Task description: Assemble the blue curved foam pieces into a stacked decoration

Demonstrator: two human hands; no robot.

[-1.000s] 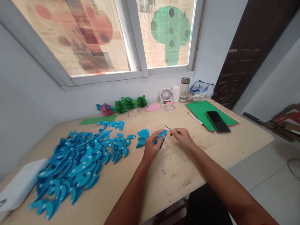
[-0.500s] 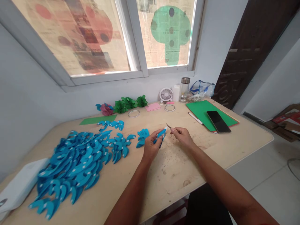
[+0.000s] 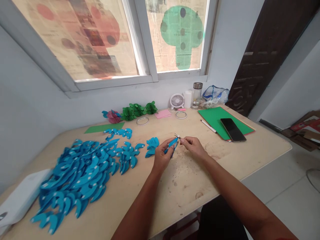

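Observation:
My left hand (image 3: 163, 154) is closed on a folded blue paper piece (image 3: 172, 142), which sticks out past the fingertips. Pinched in my right hand (image 3: 192, 146) is a pair of thin metal tweezers (image 3: 177, 136); their tips point left, right at the upper end of the paper. A small white spot shows there, too small to make out. Just left of my left hand lies a pleated blue paper piece (image 3: 152, 145). Farther left is a big heap of curved blue paper pieces (image 3: 85, 166) with white tabs, and a smaller cluster of blue paper pieces (image 3: 128, 154) beside it.
Along the wall stand green paper flowers (image 3: 137, 111), a small fan (image 3: 177, 101) and a glass bottle (image 3: 197, 96). A phone (image 3: 233, 129) rests on green sheets (image 3: 212, 116) at the right, near a white pen (image 3: 208, 126). A white box (image 3: 23, 196) sits at the left edge.
My right hand has shifted slightly left and down, bringing the tweezers across the end of the blue paper. My left hand has barely moved and still grips the paper.

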